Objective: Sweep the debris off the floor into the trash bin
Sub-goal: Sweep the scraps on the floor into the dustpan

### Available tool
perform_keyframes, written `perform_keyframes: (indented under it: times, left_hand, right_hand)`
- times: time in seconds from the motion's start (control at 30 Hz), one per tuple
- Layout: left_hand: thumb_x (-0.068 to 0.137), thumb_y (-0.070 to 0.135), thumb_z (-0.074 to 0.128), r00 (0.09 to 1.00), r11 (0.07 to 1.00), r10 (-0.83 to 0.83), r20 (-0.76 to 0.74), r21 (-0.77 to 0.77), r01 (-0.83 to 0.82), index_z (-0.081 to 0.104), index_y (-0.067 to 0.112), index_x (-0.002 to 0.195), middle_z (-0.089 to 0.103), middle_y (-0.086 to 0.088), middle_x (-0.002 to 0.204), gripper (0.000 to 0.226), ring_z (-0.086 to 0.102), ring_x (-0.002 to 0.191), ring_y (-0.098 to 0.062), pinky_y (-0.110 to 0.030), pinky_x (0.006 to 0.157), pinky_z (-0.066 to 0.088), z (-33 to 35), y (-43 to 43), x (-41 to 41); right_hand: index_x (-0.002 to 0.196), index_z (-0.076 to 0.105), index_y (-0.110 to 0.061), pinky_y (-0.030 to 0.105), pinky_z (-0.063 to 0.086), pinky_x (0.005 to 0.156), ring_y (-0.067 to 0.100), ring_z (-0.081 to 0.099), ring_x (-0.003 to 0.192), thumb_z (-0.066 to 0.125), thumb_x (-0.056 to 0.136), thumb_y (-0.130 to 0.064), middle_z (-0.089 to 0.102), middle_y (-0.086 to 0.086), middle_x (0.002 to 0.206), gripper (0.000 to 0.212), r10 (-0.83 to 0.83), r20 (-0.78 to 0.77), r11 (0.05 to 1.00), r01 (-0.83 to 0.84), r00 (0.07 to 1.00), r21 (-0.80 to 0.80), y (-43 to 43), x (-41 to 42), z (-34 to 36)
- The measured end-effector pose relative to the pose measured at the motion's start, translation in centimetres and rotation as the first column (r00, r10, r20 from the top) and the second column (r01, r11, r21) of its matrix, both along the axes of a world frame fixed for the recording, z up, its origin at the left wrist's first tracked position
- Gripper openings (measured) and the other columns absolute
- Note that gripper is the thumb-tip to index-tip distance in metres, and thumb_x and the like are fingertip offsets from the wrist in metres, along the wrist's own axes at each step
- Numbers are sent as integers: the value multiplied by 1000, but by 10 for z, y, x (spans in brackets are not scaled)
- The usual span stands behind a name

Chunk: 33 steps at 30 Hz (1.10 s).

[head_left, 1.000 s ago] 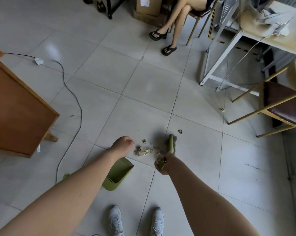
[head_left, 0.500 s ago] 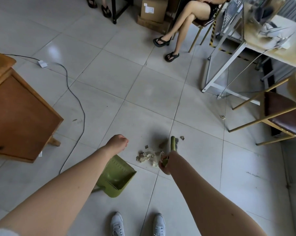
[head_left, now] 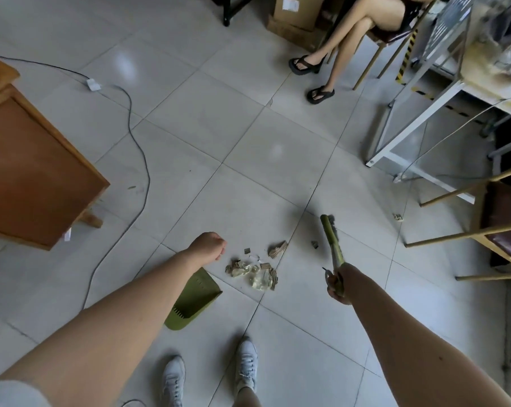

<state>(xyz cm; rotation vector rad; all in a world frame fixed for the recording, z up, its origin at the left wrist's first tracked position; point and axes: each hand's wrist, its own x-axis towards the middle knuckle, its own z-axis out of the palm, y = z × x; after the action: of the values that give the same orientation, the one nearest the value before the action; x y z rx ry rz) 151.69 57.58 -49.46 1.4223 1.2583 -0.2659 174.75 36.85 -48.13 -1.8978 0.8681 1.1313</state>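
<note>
On pale tiled floor, just ahead of white sneakers: debris pile — crumpled wrapper, cardboard bits — sitting at centre. From pile, green dustpan at approx 8 o'clock, near but not touching, mouth turned toward it. Left hand curled into fist at 10 o'clock, presumably round dustpan's upright handle; handle itself hidden by the wrist, so can't tell for sure. Right hand at 3 o'clock, clenched round green broom, head out at 2 o'clock on far side of pile. Small stray scrap beside broom head; another scrap well apart at 2 o'clock, near chair legs. No trash bin in view.

Risks, as judgement:
- Stroke too hard toward pan → light wrapper skips over lip or scatters past sneakers.
- Pan lip not flat on tile → fine bits slide under, esp. along grout line.
- Far scrap by chair easily missed; broom reach may knock chair legs.
- Cable at 10 o'clock, by wooden cabinet: trip/snag hazard if stepping left.
- Seated person at 1 o'clock: wide backswing could flick bits that way.
</note>
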Motion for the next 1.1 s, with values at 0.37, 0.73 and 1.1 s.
perform_keyframes:
  times: [0.37,0.73,1.1]
  left_hand:
    - [92,5,35,997,997,60,45,50,-62,52,10,84,53,-16,85,19,48,78,-22,-28,68,33,-2,-17,52]
    - [99,15,36,983,984,162,91,65,-169,59,7,117,61,-8,106,30,58,89,-20,-20,64,43,4,-17,-8]
    - [96,13,39,979,968,181,94,158,-194,60,7,107,61,-6,93,25,56,71,-14,-23,59,43,29,-5,-167]
  right_hand:
    - [61,45,-7,16,38,30,15,41,20,31,94,-17,46,7,32,37,309,-175,949,-316,935,-10,20,34,-40]
    - [78,47,-8,12,35,38,10,41,21,27,101,-25,50,2,46,35,245,-307,969,-221,920,113,24,-86,-44]
    - [67,40,-9,22,47,53,12,44,46,42,98,-25,44,4,57,35,145,-314,985,-105,938,139,23,-275,-26]
